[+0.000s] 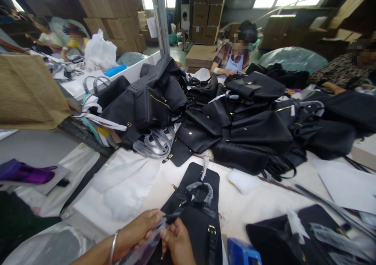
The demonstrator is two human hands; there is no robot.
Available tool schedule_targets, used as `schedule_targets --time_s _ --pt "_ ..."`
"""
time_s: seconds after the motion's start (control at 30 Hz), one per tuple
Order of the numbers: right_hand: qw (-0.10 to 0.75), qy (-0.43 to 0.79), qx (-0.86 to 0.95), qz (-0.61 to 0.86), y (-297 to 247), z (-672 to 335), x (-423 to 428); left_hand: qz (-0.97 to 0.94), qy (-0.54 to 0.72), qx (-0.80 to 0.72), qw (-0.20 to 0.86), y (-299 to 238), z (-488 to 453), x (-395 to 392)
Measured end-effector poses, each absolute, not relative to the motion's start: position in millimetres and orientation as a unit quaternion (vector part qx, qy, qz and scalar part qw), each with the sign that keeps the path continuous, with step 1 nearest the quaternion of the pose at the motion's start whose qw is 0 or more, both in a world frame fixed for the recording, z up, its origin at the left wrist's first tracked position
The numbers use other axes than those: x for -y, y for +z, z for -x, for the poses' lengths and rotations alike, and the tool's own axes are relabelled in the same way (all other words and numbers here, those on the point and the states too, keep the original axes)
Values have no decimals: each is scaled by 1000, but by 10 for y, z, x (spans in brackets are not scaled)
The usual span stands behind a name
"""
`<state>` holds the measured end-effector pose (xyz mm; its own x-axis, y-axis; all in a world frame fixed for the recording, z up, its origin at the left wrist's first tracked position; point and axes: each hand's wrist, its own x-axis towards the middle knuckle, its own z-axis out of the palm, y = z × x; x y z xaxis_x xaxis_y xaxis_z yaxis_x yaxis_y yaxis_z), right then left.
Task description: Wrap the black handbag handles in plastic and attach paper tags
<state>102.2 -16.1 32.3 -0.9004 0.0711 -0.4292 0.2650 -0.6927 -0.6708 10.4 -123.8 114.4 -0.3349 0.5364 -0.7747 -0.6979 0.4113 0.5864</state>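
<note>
A black backpack (202,222) lies on the white table in front of me, its flap spread toward the pile and its top handle (210,192) wrapped in clear film. Above its left side, my left hand (143,227) pinches a black strap (173,217) partly covered in clear plastic film. My right hand (178,239) is closed on the same strap and film, just right of the left hand. A metal buckle (212,229) shows on the backpack's right side. The strap's lower end runs out of sight past my left forearm.
A large heap of black bags (246,131) spans the table's far side. Another black bag (293,233) and a blue object (242,251) lie at the right. White foam sheets (126,182) lie at the left. Co-workers (233,53) sit beyond the heap.
</note>
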Motion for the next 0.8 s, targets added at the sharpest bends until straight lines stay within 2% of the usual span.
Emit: schedule_targets --time_s 0.3,0.43,0.6,0.8 --pt "88 -886 -392 -231 350 -965 110 16 543 -617 570 1071 -93 1144" --pt "81 -866 -418 -261 447 -909 79 -1 506 -664 550 1066 -40 1211" --pt "50 -856 -442 -265 554 -881 -31 -119 536 -671 498 1162 -129 1331" --pt "42 -851 -445 -275 633 -918 -76 15 473 -696 540 1345 -459 1939"
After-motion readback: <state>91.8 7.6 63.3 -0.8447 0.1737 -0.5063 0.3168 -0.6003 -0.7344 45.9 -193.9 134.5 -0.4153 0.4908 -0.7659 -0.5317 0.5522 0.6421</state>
